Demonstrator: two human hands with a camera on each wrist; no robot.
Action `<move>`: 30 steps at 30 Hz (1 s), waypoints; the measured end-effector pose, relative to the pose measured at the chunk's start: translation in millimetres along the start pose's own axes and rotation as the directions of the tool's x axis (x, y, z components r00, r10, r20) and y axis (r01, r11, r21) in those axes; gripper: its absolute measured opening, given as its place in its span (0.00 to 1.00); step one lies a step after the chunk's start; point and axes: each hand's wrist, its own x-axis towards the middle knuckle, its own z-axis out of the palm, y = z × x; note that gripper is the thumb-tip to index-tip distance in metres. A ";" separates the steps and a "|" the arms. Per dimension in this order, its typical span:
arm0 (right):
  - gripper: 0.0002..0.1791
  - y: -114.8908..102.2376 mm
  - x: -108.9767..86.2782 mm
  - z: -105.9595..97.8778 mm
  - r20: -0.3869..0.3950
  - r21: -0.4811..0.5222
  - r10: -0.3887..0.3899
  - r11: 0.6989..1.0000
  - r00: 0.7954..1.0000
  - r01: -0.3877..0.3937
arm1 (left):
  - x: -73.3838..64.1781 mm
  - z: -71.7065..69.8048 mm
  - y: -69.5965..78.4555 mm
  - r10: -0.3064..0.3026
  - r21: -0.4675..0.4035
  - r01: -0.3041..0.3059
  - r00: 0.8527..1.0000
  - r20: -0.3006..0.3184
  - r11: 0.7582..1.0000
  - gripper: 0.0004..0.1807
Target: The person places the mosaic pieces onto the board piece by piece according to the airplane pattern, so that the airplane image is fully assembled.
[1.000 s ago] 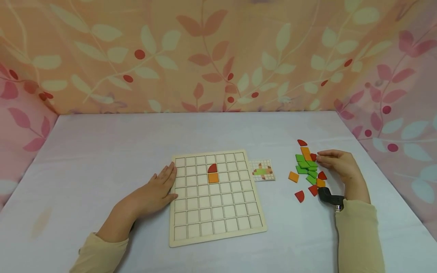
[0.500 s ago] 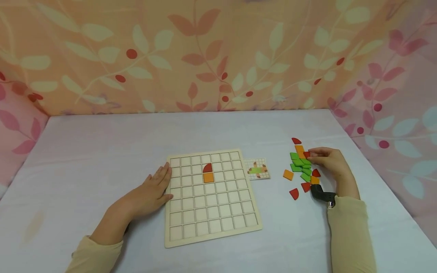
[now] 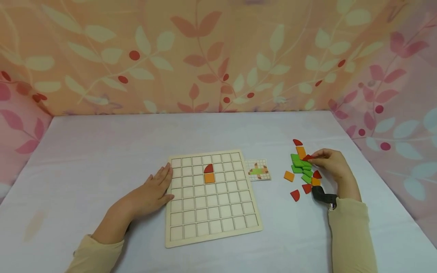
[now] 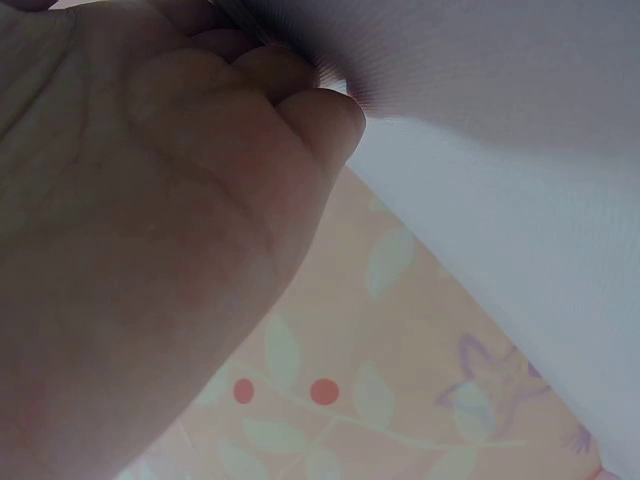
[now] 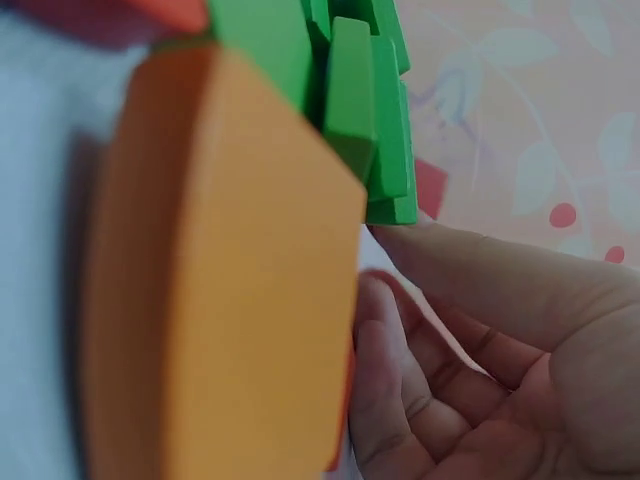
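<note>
My left hand [image 3: 149,197] rests flat along the left edge of a square wooden grid board [image 3: 213,201]. A red quarter-circle tile [image 3: 208,169] sits in one cell of the board, directly above an orange square tile [image 3: 209,178]. At the right, my right hand [image 3: 335,167] pinches another red tile [image 3: 308,157] between thumb and fingertips, tilted over the pile of green tiles [image 3: 296,160]. The right wrist view shows the red tile [image 5: 430,187] at my thumb tip, partly hidden by green tiles [image 5: 350,95].
A small pattern card [image 3: 258,170] lies against the board's right edge. Loose orange [image 3: 289,176] and red tiles [image 3: 295,195] lie around the green pile. A black wrist camera [image 3: 322,195] sits close above nearby tiles. A floral cloth [image 3: 205,57] hangs behind the white table.
My right hand has moved slightly left, taken hold of a red tile at the pile and tilted it. My left hand stays at the board's edge. The whole view shifted a little.
</note>
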 end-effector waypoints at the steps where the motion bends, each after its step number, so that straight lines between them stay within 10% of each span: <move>1: 0.22 0.2 -0.8 -0.7 -0.003 0.000 0.000 1.000 1.000 0.000 | 0.5 0.4 -0.3 0.001 -0.002 -0.001 1.000 0.003 1.000 0.40; 30: 0.18 -28.4 -7.3 -2.0 0.032 0.166 -0.195 0.968 0.980 0.187 | 0.5 2.4 -1.5 -0.010 0.008 0.009 1.000 0.005 1.000 0.40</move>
